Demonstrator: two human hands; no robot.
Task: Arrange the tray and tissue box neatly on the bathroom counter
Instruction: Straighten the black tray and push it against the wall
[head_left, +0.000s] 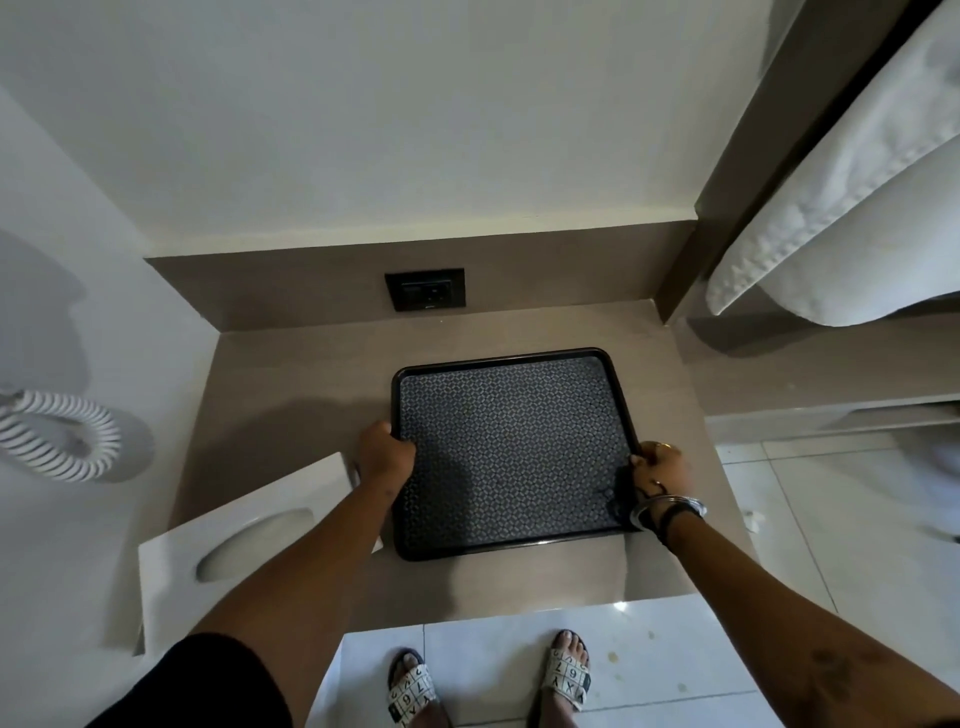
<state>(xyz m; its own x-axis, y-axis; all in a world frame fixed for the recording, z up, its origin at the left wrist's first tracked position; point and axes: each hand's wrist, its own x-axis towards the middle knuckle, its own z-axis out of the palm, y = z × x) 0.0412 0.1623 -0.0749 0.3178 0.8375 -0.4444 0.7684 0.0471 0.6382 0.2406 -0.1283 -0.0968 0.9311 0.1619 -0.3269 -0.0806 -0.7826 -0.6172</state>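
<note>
From the head view, looking down over the arms, the black tray (511, 452) lies flat on the brown surface (291, 374), roughly in the middle, with its patterned inside facing up and nothing in it. The left hand (385, 451) is closed over the tray's left rim, fingers curled onto the lip. The right hand (661, 470) grips the right rim near the front corner, bangles at the wrist. The white tissue box (244, 540) sits to the left at a clear slant, its oval slot upward; its corner is just beside the left hand, and the forearm passes over it.

That closeness is where I'd expect trouble. If the tray is slid or swung leftward, its rim or the forearm could knock the box and skew it further, or push it toward the front edge, where part of it looks close to the drop, though I can't tell if it overhangs. The tray's right side is also near the surface's right edge, so a nudge that way might leave a corner hanging over the tiled floor (545, 649). Pushed back too far, it could bump the wall under the dark socket (425, 289). The coiled white cord (62, 436) on the left is well apart and seems no concern.
</note>
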